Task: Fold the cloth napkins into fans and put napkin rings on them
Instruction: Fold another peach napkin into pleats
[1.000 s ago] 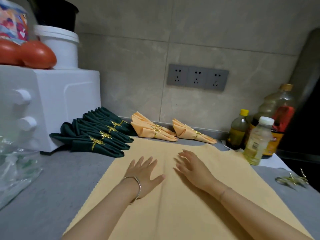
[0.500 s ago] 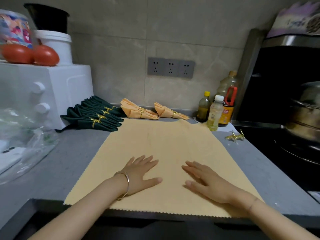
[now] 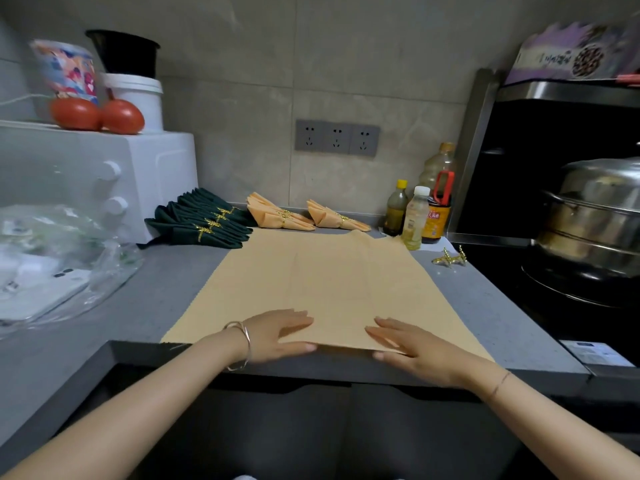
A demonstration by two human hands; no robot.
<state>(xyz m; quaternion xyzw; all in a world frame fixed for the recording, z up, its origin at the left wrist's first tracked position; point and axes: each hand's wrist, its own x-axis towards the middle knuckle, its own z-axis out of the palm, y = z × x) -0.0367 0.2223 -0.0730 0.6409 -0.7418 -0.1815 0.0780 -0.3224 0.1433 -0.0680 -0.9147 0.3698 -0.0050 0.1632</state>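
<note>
Two hands worked the near hem of an unfolded peach napkin (image 3: pixel 322 282) spread flat on a grey countertop (image 3: pixel 166 285), its front edge level with the counter's lip. The left hand (image 3: pixel 273 336), a bangle (image 3: pixel 242 344) on its wrist, and the right hand (image 3: pixel 415 351) each pinched that hem, fingers laid on top and thumb at the edge. Finished dark green fans (image 3: pixel 201 220) and peach fans (image 3: pixel 280 214), all banded in gold, lay along the tiled wall beyond the cloth. Loose gold napkin rings (image 3: pixel 450 259) sat by the napkin's far right corner, near three bottles (image 3: pixel 415 216). Tomatoes (image 3: pixel 97 114) rested on a white oven (image 3: pixel 138 174) at left, and a steel steamer (image 3: pixel 595 216) stood at right.
</note>
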